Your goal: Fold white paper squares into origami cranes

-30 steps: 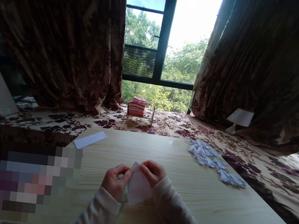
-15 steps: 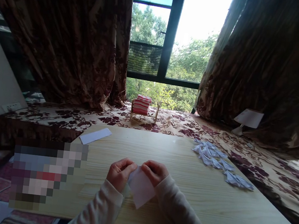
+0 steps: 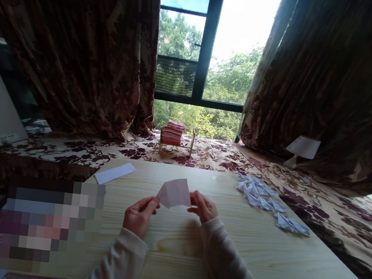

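Observation:
A small white sheet of paper (image 3: pixel 176 193) with a fold line is raised above the table. My left hand (image 3: pixel 140 215) pinches its lower left corner between thumb and fingers. At the sheet's right edge is my right hand (image 3: pixel 204 208), its thumb and fingers apart and seeming to touch the paper lightly. Several folded white paper pieces (image 3: pixel 257 192) lie in a cluster at the table's right side, with more folded paper (image 3: pixel 292 224) just nearer. At the back left of the table rests a flat white paper strip (image 3: pixel 115 173).
The light wooden table (image 3: pixel 164 267) stands against a ledge with a flowered cover (image 3: pixel 218 154). On that ledge are a small rack (image 3: pixel 192 145) with folded red-and-white cloths (image 3: pixel 173 132) and a white lamp (image 3: pixel 302 147). A blurred-out patch (image 3: pixel 51 227) hides the table's left side.
The sheet has been lifted and turned, now pointing away from me instead of hanging toward me. My hands have moved apart, and the right one has loosened its pinch. The view has shifted slightly.

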`<state>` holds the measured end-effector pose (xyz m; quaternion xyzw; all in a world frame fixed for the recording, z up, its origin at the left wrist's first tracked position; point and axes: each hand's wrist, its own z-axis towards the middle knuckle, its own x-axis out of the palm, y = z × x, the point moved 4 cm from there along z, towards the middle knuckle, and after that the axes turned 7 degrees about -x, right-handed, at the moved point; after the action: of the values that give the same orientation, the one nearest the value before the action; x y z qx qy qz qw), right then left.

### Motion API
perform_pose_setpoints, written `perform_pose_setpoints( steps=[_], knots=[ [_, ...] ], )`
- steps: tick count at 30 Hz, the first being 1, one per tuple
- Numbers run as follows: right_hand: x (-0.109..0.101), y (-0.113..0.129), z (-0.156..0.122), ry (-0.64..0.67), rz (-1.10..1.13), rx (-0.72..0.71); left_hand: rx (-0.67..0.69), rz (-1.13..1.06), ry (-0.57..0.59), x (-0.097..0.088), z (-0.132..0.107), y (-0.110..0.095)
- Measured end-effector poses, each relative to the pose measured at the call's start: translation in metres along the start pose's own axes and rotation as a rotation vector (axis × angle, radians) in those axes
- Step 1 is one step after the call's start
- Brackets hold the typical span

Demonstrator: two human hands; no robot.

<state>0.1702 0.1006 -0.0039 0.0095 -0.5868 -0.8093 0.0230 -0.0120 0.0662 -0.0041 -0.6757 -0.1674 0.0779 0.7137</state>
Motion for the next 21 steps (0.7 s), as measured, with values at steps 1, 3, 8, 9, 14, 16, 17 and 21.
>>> perform_pose_setpoints(
  steps=[1, 3, 8, 9, 14, 16, 17, 21],
  knots=[
    [0.006, -0.001, -0.002, 0.05, 0.009, 0.02, -0.016, -0.017, -0.01, -0.001, 0.001, 0.001],
    [0.019, -0.001, -0.008, 0.157, 0.023, 0.036, -0.042, -0.039, -0.003, -0.001, 0.003, 0.003],
    [0.038, 0.0, -0.018, 0.247, 0.03, 0.001, -0.068, -0.083, 0.022, -0.001, 0.006, 0.008],
    [0.038, -0.001, -0.019, 0.237, 0.025, -0.003, -0.069, -0.084, 0.031, -0.001, 0.005, 0.008],
    [0.03, -0.002, -0.013, 0.139, 0.008, -0.03, -0.065, -0.011, 0.153, 0.008, -0.007, -0.001],
    [0.026, -0.001, -0.01, 0.115, 0.013, -0.053, -0.065, 0.036, 0.241, 0.015, -0.013, -0.005],
    [0.025, 0.0, -0.009, 0.115, 0.018, -0.064, -0.061, 0.057, 0.281, 0.018, -0.016, -0.006],
    [0.027, 0.003, -0.01, 0.167, 0.042, -0.085, -0.006, 0.111, 0.305, 0.022, -0.019, -0.006]
  ],
)
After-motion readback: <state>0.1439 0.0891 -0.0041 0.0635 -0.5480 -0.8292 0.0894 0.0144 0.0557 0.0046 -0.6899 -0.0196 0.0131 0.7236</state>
